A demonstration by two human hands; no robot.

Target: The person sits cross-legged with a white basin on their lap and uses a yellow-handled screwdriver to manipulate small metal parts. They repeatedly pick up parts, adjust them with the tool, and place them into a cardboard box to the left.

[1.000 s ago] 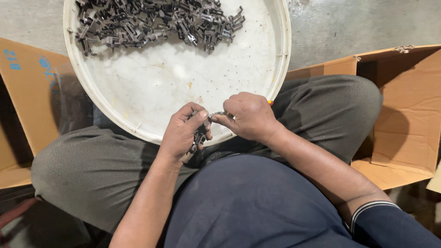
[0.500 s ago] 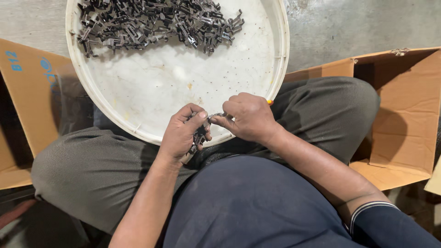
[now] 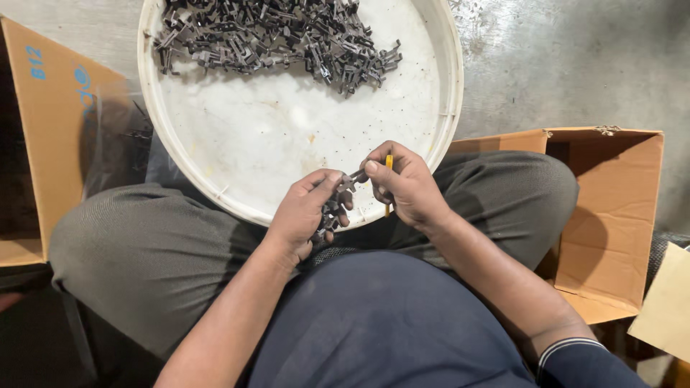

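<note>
A wide white round tray (image 3: pixel 237 154) rests on the seated person's crossed legs, a heap of dark metal clips (image 3: pixel 280 32) at its far side. Both forearms reach in over its near rim, where the left hand (image 3: pixel 305 215) curls around a small bunch of clips (image 3: pixel 332 210). The right hand (image 3: pixel 402 188) pinches the bunch's tip while gripping a thin yellow tool (image 3: pixel 389 164).

White tray (image 3: pixel 438 79) on lap, apparently; boxes (image 3: pixel 611 215) on floor (image 3: pixel 575 65).
</note>
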